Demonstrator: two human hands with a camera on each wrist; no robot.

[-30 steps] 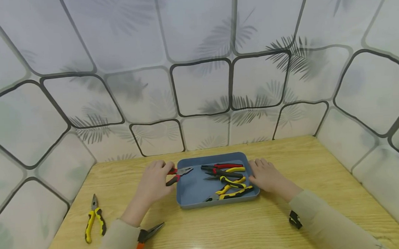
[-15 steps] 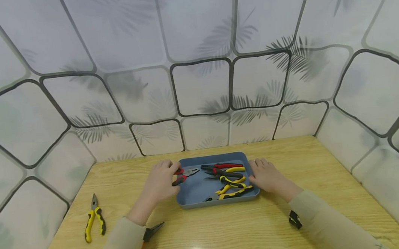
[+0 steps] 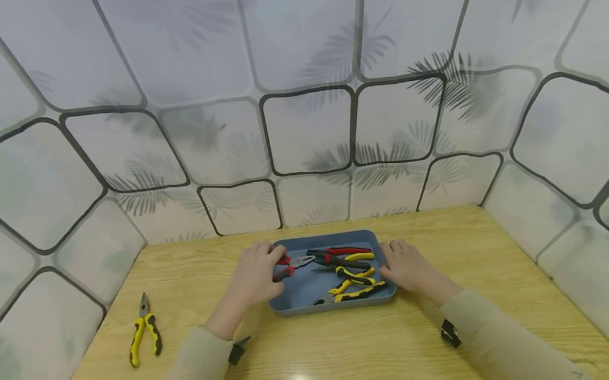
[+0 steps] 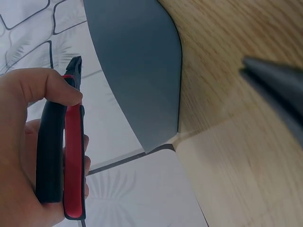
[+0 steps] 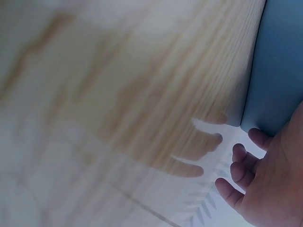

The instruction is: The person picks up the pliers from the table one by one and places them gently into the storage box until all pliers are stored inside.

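My left hand (image 3: 257, 273) grips a pair of combination pliers (image 3: 299, 262) with red and black handles over the left side of the blue tray (image 3: 290, 312), jaws pointing right. In the left wrist view, thumb and fingers wrap the pliers' handles (image 4: 74, 161). At the tray's right end, my right hand (image 3: 406, 265) rests against the wall with fingers loosely bent, as the right wrist view shows beside the tray wall (image 5: 274, 66). Inside the tray lie red-and-black pliers (image 3: 349, 250), dark-handled pliers (image 3: 347, 262) and yellow-and-black pliers (image 3: 361, 295), overlapping one another on the right side.
Yellow-and-black long-nose pliers (image 3: 145, 330) lie on the wooden table (image 3: 344, 354) at the left. A dark pointed tool tip (image 3: 240, 348) shows past the left sleeve (image 3: 200, 362), mostly hidden. Patterned panels (image 3: 309, 132) enclose the back and sides.
My left hand has moved right with the combination pliers, from the tray's left rim to farther over its inside. The right hand has stayed at the tray's right end.
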